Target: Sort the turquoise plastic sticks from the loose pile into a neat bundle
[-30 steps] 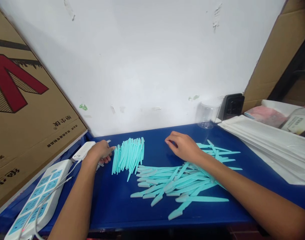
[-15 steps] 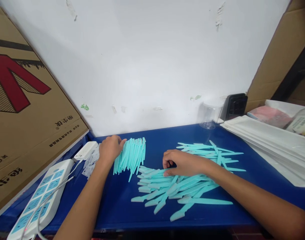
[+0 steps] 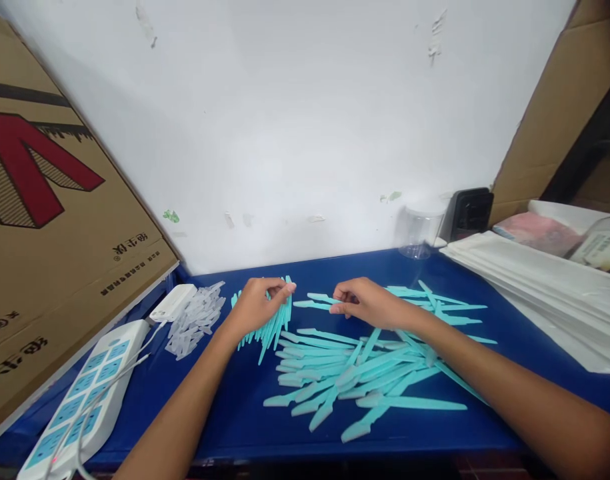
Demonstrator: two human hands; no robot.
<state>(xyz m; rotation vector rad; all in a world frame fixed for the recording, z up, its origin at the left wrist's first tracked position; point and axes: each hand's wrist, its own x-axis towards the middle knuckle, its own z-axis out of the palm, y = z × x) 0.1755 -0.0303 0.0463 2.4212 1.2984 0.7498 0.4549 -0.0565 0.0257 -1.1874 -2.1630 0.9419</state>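
Note:
My right hand (image 3: 367, 303) is closed round two turquoise eyebrow razors (image 3: 312, 305), whose blade ends point left towards my other hand. Below it lies a loose, criss-crossed pile of the same razors (image 3: 329, 363), handles mostly to the right. My left hand (image 3: 262, 303) is over a neat row of razors (image 3: 272, 330), thumb and fingertips pinched together; whatever may be between them is too small to make out. Left of that hand sits a heap of small clear plastic caps (image 3: 197, 320).
A white power strip (image 3: 112, 393) with cables and a white box-shaped device (image 3: 173, 303) lie at the left. A large carton (image 3: 75, 267) leans there. At the back right stand a clear jar (image 3: 421, 230), a black container (image 3: 471, 212) and stacked white sheets (image 3: 529, 287).
My right hand has lifted two razors from the pile and moved up slightly. My left hand has shifted right, from beside the row to above it, uncovering the clear caps.

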